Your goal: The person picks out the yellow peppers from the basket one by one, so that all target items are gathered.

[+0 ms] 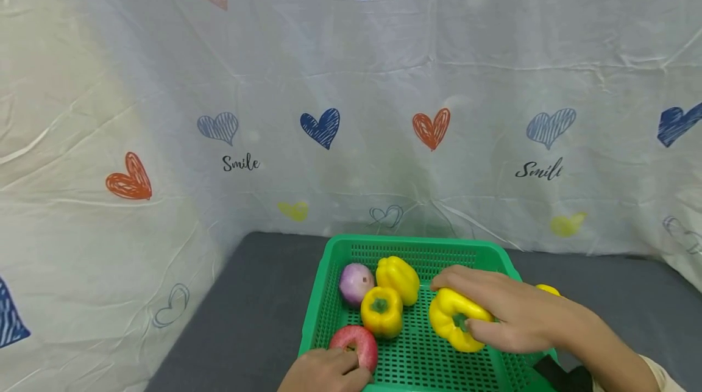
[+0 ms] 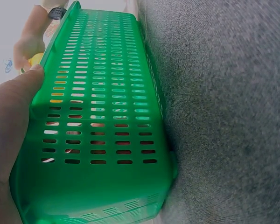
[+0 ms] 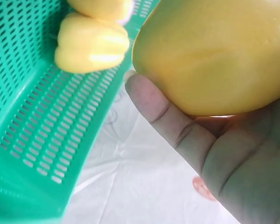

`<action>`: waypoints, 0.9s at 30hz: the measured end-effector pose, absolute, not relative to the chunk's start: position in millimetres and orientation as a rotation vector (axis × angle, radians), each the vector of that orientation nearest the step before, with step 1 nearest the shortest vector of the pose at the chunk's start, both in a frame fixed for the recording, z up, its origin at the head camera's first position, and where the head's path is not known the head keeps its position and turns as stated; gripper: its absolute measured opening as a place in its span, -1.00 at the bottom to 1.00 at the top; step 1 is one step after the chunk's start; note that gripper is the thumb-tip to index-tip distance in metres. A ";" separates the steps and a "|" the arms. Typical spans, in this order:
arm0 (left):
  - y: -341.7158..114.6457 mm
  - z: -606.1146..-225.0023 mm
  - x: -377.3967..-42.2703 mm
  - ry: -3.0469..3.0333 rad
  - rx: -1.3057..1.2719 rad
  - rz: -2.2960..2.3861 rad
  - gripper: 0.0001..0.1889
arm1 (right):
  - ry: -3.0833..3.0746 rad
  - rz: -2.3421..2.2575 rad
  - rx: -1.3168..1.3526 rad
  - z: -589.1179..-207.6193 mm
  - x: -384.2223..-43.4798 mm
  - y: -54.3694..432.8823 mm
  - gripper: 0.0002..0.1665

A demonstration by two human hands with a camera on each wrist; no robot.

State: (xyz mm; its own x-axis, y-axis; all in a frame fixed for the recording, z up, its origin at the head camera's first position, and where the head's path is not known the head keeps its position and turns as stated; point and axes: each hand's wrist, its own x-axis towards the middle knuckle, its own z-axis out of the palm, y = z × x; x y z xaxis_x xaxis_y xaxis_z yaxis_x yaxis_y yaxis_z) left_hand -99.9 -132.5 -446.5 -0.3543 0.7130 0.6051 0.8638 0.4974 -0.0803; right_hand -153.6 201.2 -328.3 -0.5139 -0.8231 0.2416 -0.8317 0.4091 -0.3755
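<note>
Backdrop: a white sheet printed with blue, orange, pink and yellow hearts and the word "Smile" hangs behind and to the left of a table with a dark gray surface.
Green basket: the perforated plastic basket sits on the table, its far side near the sheet.
Right hand: the person's right hand reaches in from the right, its grip closed around a yellow bell pepper, thumb on one side and fingers over the other.
Held pepper: over the basket's right half, green stem toward the head camera, part of it showing above the rim in the left wrist view.
Left hand: the person's left hand has its grip on the basket's near-left rim, thumb along the outside; whether its fingers touch the fruit cannot be told.
Inside, left half: a purple onion beside two more yellow peppers, with a red apple nearest the left hand.
Right edge: a yellow object, mostly hidden, peeks past the right forearm; a pale sleeve and black band show below.
</note>
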 end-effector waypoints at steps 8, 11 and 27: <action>-132.6 -443.6 -99.8 -2.179 -1.318 -0.346 -0.66 | -2.729 0.915 1.441 -327.2 -146.3 225.6 -0.27; -133.0 -442.7 -99.5 -2.189 -1.323 -0.352 -0.68 | -2.707 1.001 1.442 -328.4 -146.7 232.6 -0.31; -133.5 -443.5 -100.4 -2.179 -1.324 -0.355 -0.69 | -2.453 1.094 1.343 -347.3 -142.1 266.4 -0.32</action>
